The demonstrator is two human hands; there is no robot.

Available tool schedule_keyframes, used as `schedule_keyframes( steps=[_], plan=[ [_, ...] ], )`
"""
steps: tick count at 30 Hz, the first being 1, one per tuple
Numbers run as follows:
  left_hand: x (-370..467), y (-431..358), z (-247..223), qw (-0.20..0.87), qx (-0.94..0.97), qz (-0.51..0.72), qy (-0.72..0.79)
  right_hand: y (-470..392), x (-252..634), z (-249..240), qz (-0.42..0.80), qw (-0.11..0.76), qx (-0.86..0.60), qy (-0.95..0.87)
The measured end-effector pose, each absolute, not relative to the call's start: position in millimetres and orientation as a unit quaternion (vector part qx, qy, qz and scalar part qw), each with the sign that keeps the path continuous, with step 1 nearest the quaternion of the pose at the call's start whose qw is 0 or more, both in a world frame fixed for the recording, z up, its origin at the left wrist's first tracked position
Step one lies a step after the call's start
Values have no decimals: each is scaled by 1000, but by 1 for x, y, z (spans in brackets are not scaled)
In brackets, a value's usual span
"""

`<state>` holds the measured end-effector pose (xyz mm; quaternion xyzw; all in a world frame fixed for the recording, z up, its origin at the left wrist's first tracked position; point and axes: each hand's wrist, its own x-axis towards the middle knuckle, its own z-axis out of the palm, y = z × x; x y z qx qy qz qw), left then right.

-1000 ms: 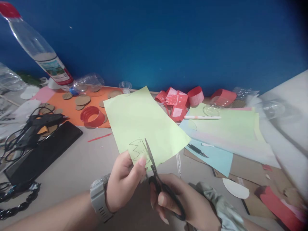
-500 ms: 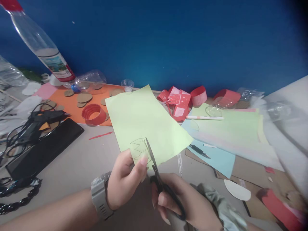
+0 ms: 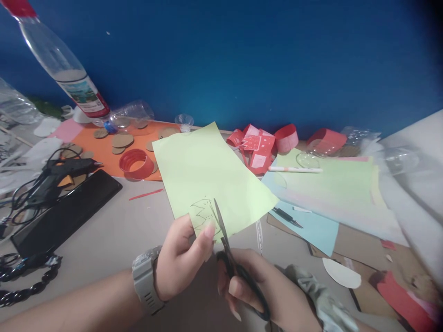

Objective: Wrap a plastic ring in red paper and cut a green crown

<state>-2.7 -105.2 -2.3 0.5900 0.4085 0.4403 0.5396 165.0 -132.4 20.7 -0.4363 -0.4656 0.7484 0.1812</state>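
Note:
A sheet of light green paper (image 3: 211,166) is pinched along its lower edge by my left hand (image 3: 185,260), thumb on top beside a jagged, crown-like pen drawing. My right hand (image 3: 256,281) grips a pair of black-handled scissors (image 3: 223,228), fingers through the loops. The scissor blades lie at the paper's lower edge, just right of the drawing, with one blade over the sheet. My left thumb tip is close to the blades.
On the left lie a glue gun (image 3: 51,177), a black phone-like slab (image 3: 69,212) and a tall bottle (image 3: 74,78). Red paper rings (image 3: 286,138) stand by the blue wall. Coloured sheets (image 3: 332,180) and a craft knife (image 3: 287,216) lie to the right.
The drawing, my left hand and the scissors have shifted very slightly right in view. My grip on the paper and on the scissors is the same.

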Motion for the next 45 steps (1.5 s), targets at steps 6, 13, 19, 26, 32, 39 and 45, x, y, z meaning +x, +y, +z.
schedule_keyframes(
  steps=[6, 13, 19, 26, 32, 39, 45],
  plan=[
    [-3, -105, -1, 538, 593, 435, 412, -134, 164, 20, 750, 187, -439, -458],
    [-2, -106, 0, 544, 585, 442, 409, -134, 164, 19, 752, 177, -439, -460],
    [-2, -105, 0, 543, 586, 442, 407, -135, 161, 20, 749, 175, -460, -443],
    [-2, -106, -1, 544, 574, 448, 416, -135, 164, 16, 753, 169, -446, -452],
    [-1, -105, 0, 536, 579, 450, 418, -136, 162, 16, 746, 176, -454, -454],
    [-2, -105, 1, 522, 597, 451, 409, -131, 162, 16, 762, 154, -445, -444],
    [-4, -106, -4, 527, 601, 445, 403, -131, 162, 14, 766, 153, -447, -436]
  ],
)
